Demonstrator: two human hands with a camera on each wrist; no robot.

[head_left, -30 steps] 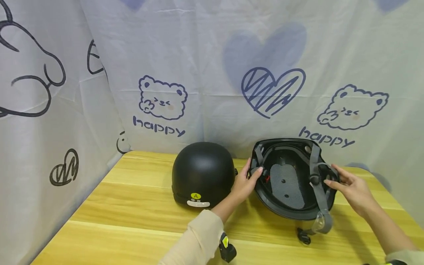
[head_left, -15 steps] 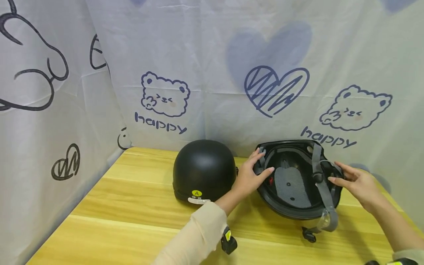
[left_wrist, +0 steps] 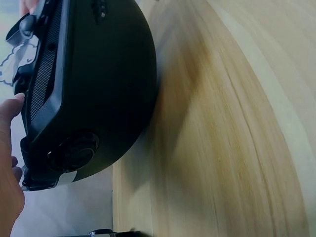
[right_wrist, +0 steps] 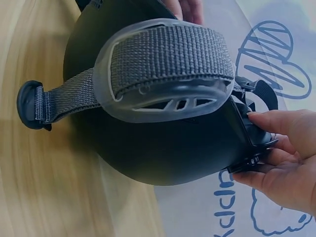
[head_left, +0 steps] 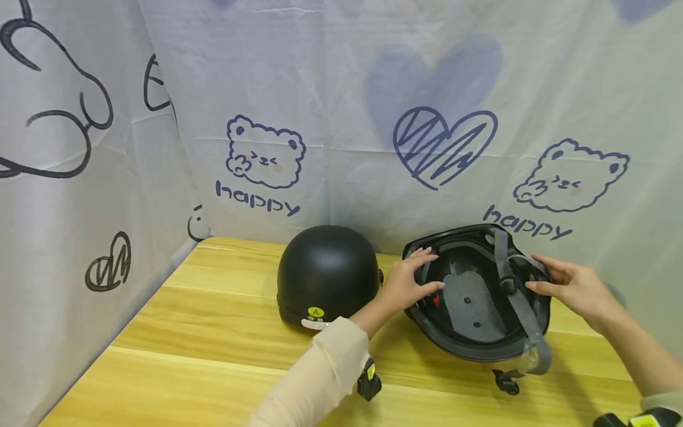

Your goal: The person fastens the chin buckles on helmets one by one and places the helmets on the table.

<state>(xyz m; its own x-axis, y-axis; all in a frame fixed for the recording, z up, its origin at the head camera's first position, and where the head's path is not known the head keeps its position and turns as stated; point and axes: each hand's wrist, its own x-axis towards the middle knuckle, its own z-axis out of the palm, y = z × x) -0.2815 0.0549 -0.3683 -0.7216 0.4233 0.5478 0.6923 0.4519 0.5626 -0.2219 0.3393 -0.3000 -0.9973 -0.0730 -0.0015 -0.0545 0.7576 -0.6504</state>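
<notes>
A black helmet [head_left: 475, 296] lies tilted on its shell at the right, its padded inside facing me. My right hand [head_left: 578, 293] pinches its right rim, thumb inside and fingers behind, as the right wrist view also shows. At the left rim, my left hand [head_left: 400, 290] reaches over the opening with fingers and thumb extended and apart. In the left wrist view, a fingertip [left_wrist: 19, 97] is right at the rim. A grey chin strap [head_left: 520, 302] crosses the helmet's right side, with a clear chin cup [right_wrist: 163, 106] and a black buckle [head_left: 507, 382] hanging in front.
A second black helmet [head_left: 328, 279] with a yellow "A" sticker stands upright, close to the left forearm. Both helmets are on a wooden table [head_left: 213, 356]. A printed white cloth [head_left: 352, 118] hangs right behind it and along the left.
My left hand has loosened from the left rim and spread over the opening. The helmet has turned slightly, its front edge shifting right and nearer. The right hand keeps its pinch.
</notes>
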